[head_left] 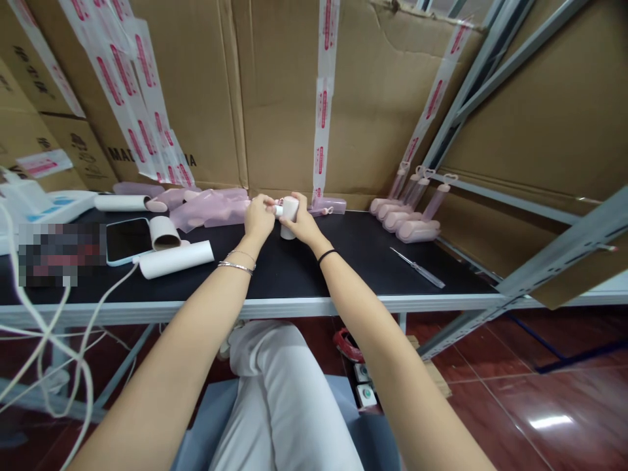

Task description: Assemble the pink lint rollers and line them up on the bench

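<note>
Over the middle of the black table, my right hand [305, 224] is wrapped round a small white plastic device [290, 209], its fingers over the top and thumb at the near side. My left hand [260, 217] is pinched at the device's left side, where a short white end piece and a bit of pink show; what exactly its fingertips hold is too small to make out. Just behind my right hand lies a translucent pink tube [335, 205] with a small loop. Left of my left hand is a pile of pink translucent sleeves [210, 208].
Pink devices [418, 229] with looped tubes line the right side, near a screwdriver [426, 273]. On the left are a phone [128, 239], white tubes [176, 259], a power strip [69, 204] and loose cables. Cardboard [275, 98] walls the back; a metal frame [520, 278] stands right.
</note>
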A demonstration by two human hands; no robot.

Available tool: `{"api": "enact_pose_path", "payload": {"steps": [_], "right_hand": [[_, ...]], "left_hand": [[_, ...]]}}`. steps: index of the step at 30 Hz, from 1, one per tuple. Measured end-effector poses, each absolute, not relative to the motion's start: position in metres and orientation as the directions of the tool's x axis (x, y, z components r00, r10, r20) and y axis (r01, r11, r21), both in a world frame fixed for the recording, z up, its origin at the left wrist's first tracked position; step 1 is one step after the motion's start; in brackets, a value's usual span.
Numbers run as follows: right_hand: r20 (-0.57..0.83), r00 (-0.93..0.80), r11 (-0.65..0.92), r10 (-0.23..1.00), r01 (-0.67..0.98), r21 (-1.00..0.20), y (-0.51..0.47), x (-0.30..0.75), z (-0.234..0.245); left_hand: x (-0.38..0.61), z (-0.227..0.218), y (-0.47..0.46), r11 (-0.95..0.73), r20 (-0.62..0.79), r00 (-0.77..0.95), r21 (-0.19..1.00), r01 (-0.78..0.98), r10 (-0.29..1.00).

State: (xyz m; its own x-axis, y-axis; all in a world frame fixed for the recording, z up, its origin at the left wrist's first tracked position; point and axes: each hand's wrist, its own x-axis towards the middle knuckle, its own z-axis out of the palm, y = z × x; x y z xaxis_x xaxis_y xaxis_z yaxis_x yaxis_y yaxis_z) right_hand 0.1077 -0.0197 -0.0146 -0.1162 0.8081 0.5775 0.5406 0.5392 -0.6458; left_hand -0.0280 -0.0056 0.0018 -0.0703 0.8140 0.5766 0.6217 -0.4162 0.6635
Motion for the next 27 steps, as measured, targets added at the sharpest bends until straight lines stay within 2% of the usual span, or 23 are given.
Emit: {"api": "enact_pose_path", "payload": {"steps": [3, 6, 11, 14, 16, 18, 21, 23, 27], "right_hand": [[0.591, 0.021, 0.532, 0.806, 0.41, -0.741, -0.017, 0.111, -0.01], [0.604, 0.2, 0.561, 0.771, 0.235, -0.794, -0.017, 0.116, -0.002], [0.564, 0.245, 0.592, 0.788, -0.054, -0.804, -0.02, 0.124, 0.009], [0.492, 0.331, 0.545, 0.805, -0.085, -0.834, -0.022, 0.126, 0.01], [0.464, 0.357, 0.5, 0.811, -0.009, -0.866, -0.022, 0.127, 0.008], [0.446, 0.325, 0.428, 0.834, 0.129, -0.895, -0.022, 0.127, 0.005], [0.402, 0.2, 0.331, 0.893, 0.312, -0.891, -0.02, 0.128, -0.001], [0.368, 0.126, 0.305, 0.921, 0.351, -0.885, -0.019, 0.128, -0.004], [0.348, 0.058, 0.315, 0.936, 0.305, -0.899, -0.019, 0.13, -0.004]], "left_hand": [[-0.023, 0.01, -0.012, -0.638, 0.769, -0.146, 0.607, 0.474, 0.623], [-0.016, 0.012, -0.019, -0.791, 0.868, -0.062, 0.477, 0.383, 0.493], [0.0, 0.009, -0.032, -0.908, 0.874, 0.324, 0.253, 0.335, 0.363], [0.007, 0.007, -0.034, -0.886, 0.859, 0.369, 0.184, 0.426, 0.356], [0.007, 0.004, -0.031, -0.843, 0.865, 0.301, 0.221, 0.49, 0.402], [0.005, -0.002, -0.023, -0.785, 0.835, 0.238, 0.315, 0.534, 0.497], [0.0, -0.013, -0.01, -0.685, 0.699, 0.229, 0.484, 0.545, 0.677], [-0.004, -0.019, -0.003, -0.651, 0.596, 0.29, 0.577, 0.494, 0.749], [-0.01, -0.021, -0.001, -0.633, 0.498, 0.399, 0.669, 0.389, 0.77]]}}
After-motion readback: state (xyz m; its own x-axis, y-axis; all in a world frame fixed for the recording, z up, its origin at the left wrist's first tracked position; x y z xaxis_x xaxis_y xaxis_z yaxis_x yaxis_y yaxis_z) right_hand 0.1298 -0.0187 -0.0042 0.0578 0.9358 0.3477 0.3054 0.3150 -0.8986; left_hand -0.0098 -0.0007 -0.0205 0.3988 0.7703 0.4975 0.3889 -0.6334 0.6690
